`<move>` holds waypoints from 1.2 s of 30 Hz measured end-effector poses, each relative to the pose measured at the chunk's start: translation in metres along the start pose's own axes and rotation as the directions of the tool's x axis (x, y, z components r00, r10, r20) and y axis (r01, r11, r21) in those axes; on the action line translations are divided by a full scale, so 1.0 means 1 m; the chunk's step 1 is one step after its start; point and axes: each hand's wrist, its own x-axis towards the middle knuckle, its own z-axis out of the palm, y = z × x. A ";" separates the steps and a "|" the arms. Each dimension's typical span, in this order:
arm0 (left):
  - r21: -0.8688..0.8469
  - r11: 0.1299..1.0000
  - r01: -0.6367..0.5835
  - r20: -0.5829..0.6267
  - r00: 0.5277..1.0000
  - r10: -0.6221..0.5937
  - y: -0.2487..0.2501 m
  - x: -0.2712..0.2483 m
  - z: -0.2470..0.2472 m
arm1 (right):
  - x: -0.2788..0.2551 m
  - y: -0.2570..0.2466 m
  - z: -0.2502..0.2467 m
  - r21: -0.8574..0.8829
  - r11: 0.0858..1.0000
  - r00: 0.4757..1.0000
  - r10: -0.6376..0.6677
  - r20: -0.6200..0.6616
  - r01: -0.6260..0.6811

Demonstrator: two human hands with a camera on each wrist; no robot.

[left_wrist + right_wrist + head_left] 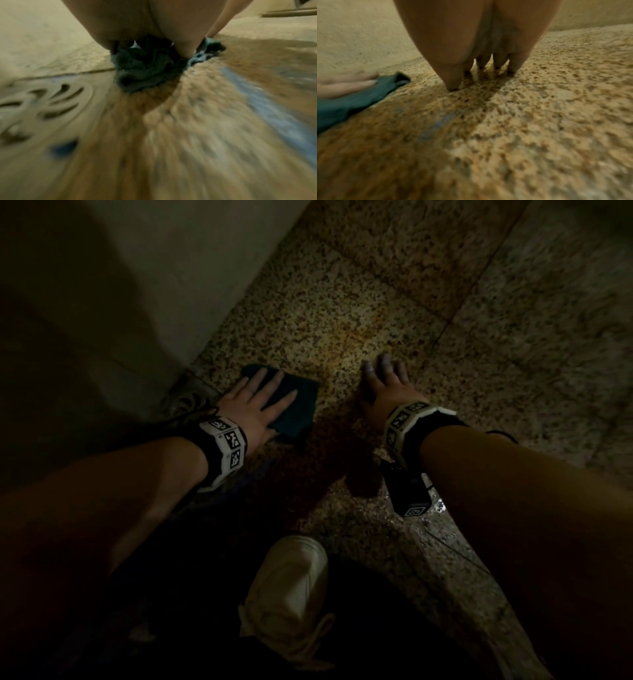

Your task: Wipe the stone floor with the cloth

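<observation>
Left hand (255, 409): I see fingers straight and spread, pressing flat on the dark teal cloth (295, 409).
Right hand (387, 388): fingers extended, tips propped on the bare speckled stone floor (342, 302).
Cloth: under my left fingers, beside the floor drain (41, 102), left of the right hand.

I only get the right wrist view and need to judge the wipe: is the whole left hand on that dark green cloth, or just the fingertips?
Observer: The whole left hand lies flat on the dark green cloth, fingers straight and spread.
Operator: Is there anything near the cloth to steer around?
Observer: Yes. A round metal floor drain with curved slots is set in the speckled stone floor, close to the cloth on the wall side.
Operator: What is behind the right hand?
Observer: A glistening patch of floor that looks wet, beside the right wrist.
</observation>
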 end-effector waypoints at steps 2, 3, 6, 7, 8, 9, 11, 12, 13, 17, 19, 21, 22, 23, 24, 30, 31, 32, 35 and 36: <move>0.004 1.000 0.004 -0.012 1.000 -0.004 0.004 0.005 -0.007 | -0.001 0.002 0.002 -0.020 1.000 1.000 -0.013 -0.014 0.013; 0.001 1.000 0.006 -0.023 1.000 -0.006 0.007 0.007 -0.010 | -0.001 0.003 0.003 -0.037 0.999 1.000 -0.012 -0.020 0.012; -0.002 1.000 -0.002 -0.059 0.998 0.002 0.015 0.015 -0.017 | -0.004 0.009 0.005 -0.060 0.998 0.999 0.009 -0.031 -0.011; -0.004 1.000 -0.004 -0.063 0.998 0.004 0.017 0.016 -0.017 | -0.007 0.014 0.007 -0.047 0.998 0.999 0.026 -0.041 -0.028; -0.011 1.000 -0.005 -0.062 0.998 0.004 0.019 0.017 -0.017 | -0.010 0.021 0.009 -0.021 0.999 0.997 0.047 -0.060 -0.048; -0.021 1.000 -0.003 -0.056 0.998 0.002 0.021 0.015 -0.016 | -0.014 0.028 0.012 0.012 0.998 0.995 0.065 -0.081 -0.064; -0.017 1.000 -0.022 -0.037 0.999 0.022 0.028 0.010 -0.012 | -0.021 0.041 0.019 0.054 0.995 0.991 0.089 -0.102 -0.084; -0.001 0.999 -0.050 -0.029 0.998 0.050 0.033 0.007 -0.010 | -0.023 0.046 0.022 0.054 0.995 0.990 0.091 -0.108 -0.086; 0.013 0.997 -0.081 -0.018 0.997 0.081 0.038 0.004 -0.007 | -0.024 0.049 0.025 0.046 0.996 0.990 0.085 -0.115 -0.081; -0.022 0.994 -0.109 -0.028 0.994 0.108 0.052 -0.001 0.003 | -0.023 0.055 0.027 0.019 0.998 0.991 0.056 -0.121 -0.054; -0.017 0.994 -0.111 -0.048 0.993 0.110 0.050 0.000 0.005 | -0.021 0.055 0.027 0.021 0.998 0.992 0.054 -0.113 -0.052; -0.015 0.993 -0.118 -0.065 0.991 0.117 0.048 0.004 0.003 | -0.022 0.057 0.026 0.042 0.999 0.993 0.037 -0.114 -0.033; -0.023 0.993 -0.116 -0.068 0.991 0.115 0.049 0.006 -0.002 | -0.024 0.059 0.027 0.055 0.998 0.992 0.031 -0.121 -0.025; -0.033 0.994 -0.109 -0.065 0.992 0.106 0.052 0.009 -0.007 | -0.025 0.062 0.028 0.070 0.997 0.991 0.033 -0.131 -0.024; -0.044 0.994 -0.098 -0.056 0.994 0.096 0.058 0.013 -0.012 | -0.027 0.065 0.029 0.094 0.995 0.989 0.050 -0.137 -0.037; -0.034 0.996 -0.079 -0.049 0.996 0.077 0.077 0.021 -0.024 | -0.045 0.098 0.047 0.237 0.951 0.964 0.235 -0.128 -0.200; -0.015 0.996 -0.090 -0.044 0.995 0.089 0.078 0.019 -0.024 | -0.048 0.104 0.051 0.253 0.943 0.958 0.255 -0.132 -0.217; 0.008 0.994 -0.111 -0.038 0.993 0.112 0.081 0.016 -0.023 | -0.050 0.109 0.054 0.270 0.935 0.953 0.273 -0.132 -0.231; 0.077 0.975 -0.208 0.009 0.978 0.208 0.097 0.004 -0.017 | -0.053 0.112 0.060 0.283 0.924 0.947 0.298 -0.119 -0.255; 0.078 0.971 -0.227 0.018 0.974 0.226 0.102 0.002 -0.014 | -0.053 0.111 0.060 0.278 0.924 0.946 0.302 -0.115 -0.261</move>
